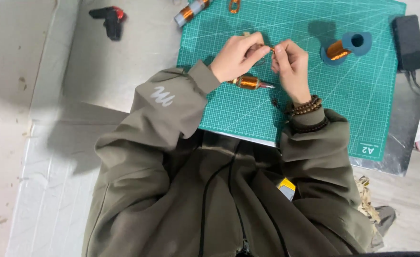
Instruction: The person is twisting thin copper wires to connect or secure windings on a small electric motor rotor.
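Your olive sleeves frame the work: left hand and right hand pinch a thin copper wire above the green cutting mat. It looks light, springy and easily kinked, so grip near its end. A wound coil lies just below.
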